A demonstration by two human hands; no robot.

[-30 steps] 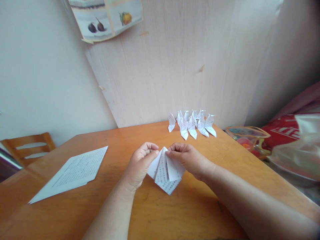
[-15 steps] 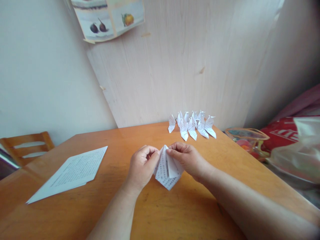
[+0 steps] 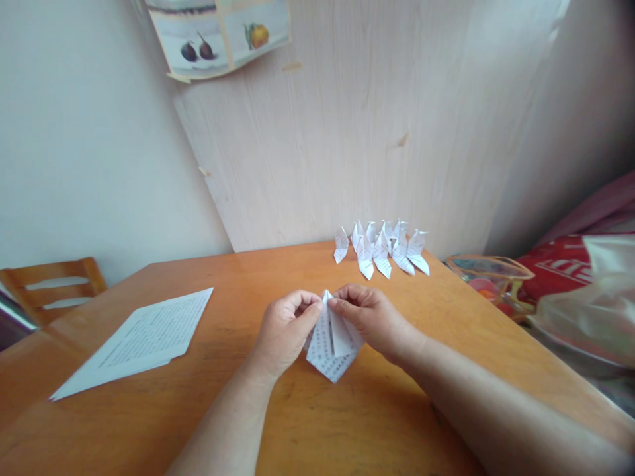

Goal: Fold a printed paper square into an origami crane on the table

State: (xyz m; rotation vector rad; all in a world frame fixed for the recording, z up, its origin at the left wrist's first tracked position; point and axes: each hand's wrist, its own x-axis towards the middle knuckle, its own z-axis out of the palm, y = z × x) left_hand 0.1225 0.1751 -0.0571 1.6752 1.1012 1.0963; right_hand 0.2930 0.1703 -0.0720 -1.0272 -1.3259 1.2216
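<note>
Both my hands pinch a folded sheet of printed paper [image 3: 331, 354] close to its pointed top, above the wooden table. My left hand [image 3: 288, 327] grips the left edge between thumb and forefinger. My right hand [image 3: 372, 317] does the same on the right, its thumb lying over a narrow folded flap. The paper's lower end comes to a point facing me. Part of its sides is hidden behind my fingers. Farther back on the table stand several folded paper birds [image 3: 381, 254], made of similar printed paper.
A stack of printed sheets [image 3: 143, 337] lies on the table [image 3: 307, 436] at the left. A wooden chair [image 3: 59, 284] stands beyond the left edge. Bags [image 3: 585, 297] and an orange-rimmed basket [image 3: 489, 268] are beyond the right edge. A board with fruit pictures [image 3: 218, 39] rises behind.
My left thumb and fingers have shifted slightly right, closer to the paper's tip. The right hand keeps its pinch. The view has shifted a little.
</note>
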